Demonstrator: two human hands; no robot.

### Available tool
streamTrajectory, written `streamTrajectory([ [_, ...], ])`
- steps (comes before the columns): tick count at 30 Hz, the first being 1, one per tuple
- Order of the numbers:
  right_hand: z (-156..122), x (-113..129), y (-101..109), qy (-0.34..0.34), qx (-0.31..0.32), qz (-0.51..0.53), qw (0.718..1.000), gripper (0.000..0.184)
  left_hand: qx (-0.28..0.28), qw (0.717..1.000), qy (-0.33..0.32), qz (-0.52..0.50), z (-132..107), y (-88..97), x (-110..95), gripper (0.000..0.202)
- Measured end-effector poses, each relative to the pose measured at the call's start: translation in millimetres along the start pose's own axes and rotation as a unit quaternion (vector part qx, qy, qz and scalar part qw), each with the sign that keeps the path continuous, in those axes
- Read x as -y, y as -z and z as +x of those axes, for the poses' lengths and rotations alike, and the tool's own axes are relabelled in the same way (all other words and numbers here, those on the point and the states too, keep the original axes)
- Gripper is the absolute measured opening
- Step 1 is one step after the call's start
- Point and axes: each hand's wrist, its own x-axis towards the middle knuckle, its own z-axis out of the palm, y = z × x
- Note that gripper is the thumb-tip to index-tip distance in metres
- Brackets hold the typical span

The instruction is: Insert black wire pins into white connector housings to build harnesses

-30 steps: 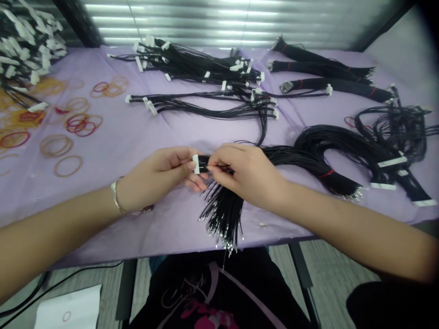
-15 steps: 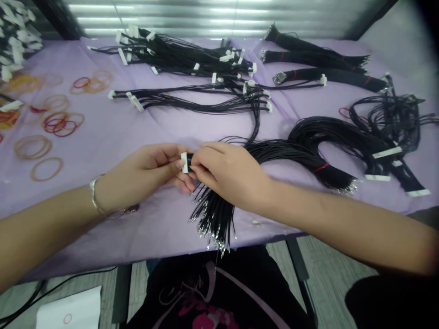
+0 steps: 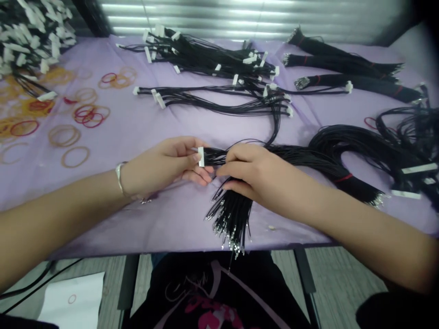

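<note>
My left hand (image 3: 171,162) pinches a white connector housing (image 3: 201,156) between thumb and fingers. A row of black wires (image 3: 214,156) runs from the housing to the right, under my right hand (image 3: 254,171). That hand is curled over the wires, its thumb and forefinger at a bunch of loose wire ends. Below it the black wire bundle (image 3: 235,210) fans down toward the table's front edge, with shiny metal terminals (image 3: 233,240) at the tips. What lies under the right palm is hidden.
Rubber bands (image 3: 75,157) lie on the purple tablecloth (image 3: 116,123) at left. Finished-looking cables with white connectors (image 3: 219,107) stretch across the back. Tied wire bundles (image 3: 343,59) lie at back right, and a looped bundle (image 3: 329,137) at right. White-ended cables (image 3: 30,41) pile up at back left.
My right hand has slid away from the connector housing along the wires, so more wire shows between the hands. My left hand keeps its pinch. The view has shifted left.
</note>
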Motion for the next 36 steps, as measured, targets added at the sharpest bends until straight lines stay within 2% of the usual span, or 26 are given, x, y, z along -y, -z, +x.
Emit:
streamTrajectory([
  [6, 5.1, -5.4, 3.2, -0.028, 0.064, 0.091, 0.993, 0.010, 0.015, 1.000, 0.000, -0.009, 0.9, 1.8, 0.1, 0.015],
  [10, 6.3, -2.8, 4.7, -0.033, 0.106, 0.069, 0.991, 0.003, 0.006, 1.000, 0.003, 0.001, -0.3, -0.2, -1.9, 0.017],
  [15, 5.1, 2.3, 10.3, -0.029, 0.121, 0.063, 0.990, 0.009, -0.018, 1.000, 0.018, 0.014, -0.7, -3.3, -3.7, 0.019],
  [20, 3.8, 4.9, 21.4, -0.114, 0.077, 0.155, 0.978, 0.010, 0.005, 1.000, 0.019, -0.003, -1.5, 1.7, -1.5, 0.016],
  [26, 8.3, 3.6, 15.5, -0.174, -0.015, 0.250, 0.952, 0.008, 0.002, 1.000, 0.008, 0.014, -2.3, 2.3, -1.4, 0.013],
  [31, 10.4, 3.5, 12.2, -0.200, -0.070, 0.264, 0.941, 0.006, 0.040, 0.998, -0.027, 0.038, -2.6, 4.5, 1.9, 0.013],
  [36, 10.5, 4.8, 10.6, -0.245, -0.114, 0.242, 0.932, 0.005, 0.055, 0.989, -0.084, 0.109, -4.7, 3.4, 3.9, 0.013],
])
